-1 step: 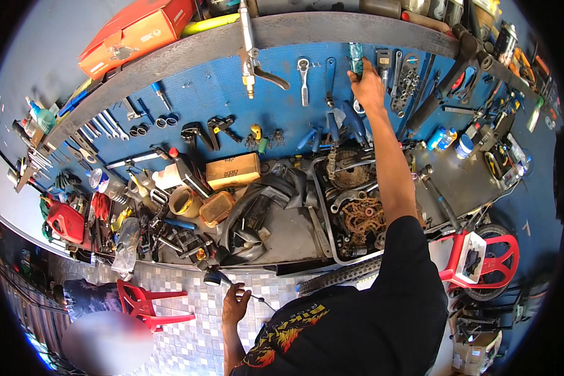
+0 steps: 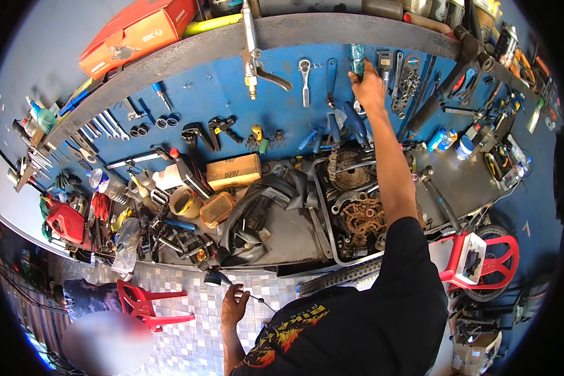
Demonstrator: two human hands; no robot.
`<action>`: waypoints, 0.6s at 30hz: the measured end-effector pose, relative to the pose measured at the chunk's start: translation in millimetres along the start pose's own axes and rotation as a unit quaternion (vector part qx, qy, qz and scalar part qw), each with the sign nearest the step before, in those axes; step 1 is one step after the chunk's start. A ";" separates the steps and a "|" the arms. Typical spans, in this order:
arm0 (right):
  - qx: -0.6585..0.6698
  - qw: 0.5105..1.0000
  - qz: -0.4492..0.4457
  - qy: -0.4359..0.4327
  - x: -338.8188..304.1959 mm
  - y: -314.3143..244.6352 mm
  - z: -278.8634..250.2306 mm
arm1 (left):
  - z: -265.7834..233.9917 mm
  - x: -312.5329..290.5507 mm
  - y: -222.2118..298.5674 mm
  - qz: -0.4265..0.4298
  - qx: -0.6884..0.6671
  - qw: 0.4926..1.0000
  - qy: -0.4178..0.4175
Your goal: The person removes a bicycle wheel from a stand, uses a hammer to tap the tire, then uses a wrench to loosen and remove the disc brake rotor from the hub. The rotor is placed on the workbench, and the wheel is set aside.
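My right hand point(image 2: 370, 91) is raised to the blue pegboard point(image 2: 263, 106), its fingers closed round a teal tube-shaped thing point(image 2: 357, 59) whose kind I cannot make out. A ratchet wrench point(image 2: 304, 81) hangs to its left; a socket set on a holder point(image 2: 408, 84) hangs to its right. Low and to the left, in front of the bench, my left hand point(image 2: 234, 306) is curled round a thin rod-like tool point(image 2: 262, 301), which sticks out to the right. Just above that hand is a dark piece with a pale round end point(image 2: 213, 279); whether the hand touches it is unclear.
On the bench, a metal tray point(image 2: 329, 235) holds chains and sprockets. Beside it lie black rubber tubes point(image 2: 235, 232), a cardboard box point(image 2: 233, 170) and several jumbled tools. An air gun point(image 2: 252, 62) hangs in front. A red chair point(image 2: 141, 304) and blurred person point(image 2: 106, 341) are at lower left.
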State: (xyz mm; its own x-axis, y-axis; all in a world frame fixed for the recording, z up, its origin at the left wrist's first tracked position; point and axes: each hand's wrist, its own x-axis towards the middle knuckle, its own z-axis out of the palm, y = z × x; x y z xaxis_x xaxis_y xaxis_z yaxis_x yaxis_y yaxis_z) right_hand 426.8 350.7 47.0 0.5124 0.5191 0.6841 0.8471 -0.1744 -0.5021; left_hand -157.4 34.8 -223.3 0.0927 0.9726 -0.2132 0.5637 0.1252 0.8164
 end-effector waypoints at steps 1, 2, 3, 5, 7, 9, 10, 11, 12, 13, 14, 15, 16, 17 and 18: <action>0.002 1.000 0.009 0.003 1.9 -2.4 1.2 | -1.8 2.5 -2.1 -0.015 0.007 1.000 -0.003; -0.015 1.000 0.008 -0.009 1.9 -3.3 1.3 | -2.8 0.8 -5.2 -0.031 0.010 0.999 -0.003; -0.022 1.000 -0.002 0.003 5.0 -5.0 2.1 | -1.8 4.3 -7.0 -0.029 0.004 1.000 0.003; -0.053 0.999 0.008 -0.003 7.6 -6.1 0.9 | 4.4 0.0 -12.0 -0.025 -0.008 1.000 0.003; -0.086 0.995 0.012 -0.041 10.4 -6.4 -3.3 | 10.8 -4.3 -16.2 -0.059 -0.006 0.998 -0.020; -0.105 0.990 0.025 -0.088 12.9 -6.9 -9.2 | 17.2 -8.3 -19.4 -0.078 0.001 0.996 -0.034; -0.120 0.987 0.035 -0.105 14.0 -6.9 -12.8 | 19.9 -9.5 -20.4 -0.079 0.000 0.996 -0.037; -0.132 0.985 0.041 -0.108 14.4 -7.2 -16.3 | 22.7 -10.6 -20.9 -0.074 -0.005 0.997 -0.036; -0.142 0.984 0.041 -0.101 13.9 -6.7 -20.7 | 23.7 -11.4 -21.4 -0.078 0.005 0.996 -0.037; -0.137 0.985 0.031 -0.101 12.6 -7.1 -23.4 | 24.2 -11.4 -21.4 -0.036 -0.017 0.999 -0.033; -0.136 0.984 0.034 -0.110 11.0 -5.4 -29.4 | 22.4 -11.7 -21.4 -0.034 -0.017 0.999 -0.038; -0.145 0.984 0.029 -0.101 7.6 -4.6 -33.0 | 18.9 -10.3 -21.3 -0.039 -0.022 0.998 -0.040; -0.142 0.982 0.039 -0.115 4.6 -2.5 -39.8 | 12.8 -10.2 -21.1 -0.057 -0.026 0.997 -0.043; -0.156 0.984 0.005 -0.086 -1.6 -0.9 -44.8 | 3.2 -8.5 -20.9 -0.070 -0.010 0.996 -0.047; -0.176 0.980 0.001 -0.088 -4.9 0.4 -51.4 | -8.1 -7.9 -19.7 -0.072 -0.065 0.995 -0.033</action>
State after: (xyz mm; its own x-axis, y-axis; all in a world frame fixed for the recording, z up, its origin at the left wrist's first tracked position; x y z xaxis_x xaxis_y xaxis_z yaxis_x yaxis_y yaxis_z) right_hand 431.9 305.1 70.7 0.5075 0.6499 0.5657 0.8585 -0.4374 -0.2676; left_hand -175.9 26.3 -233.3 0.0754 0.9280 -0.3649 0.4647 0.2911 0.8362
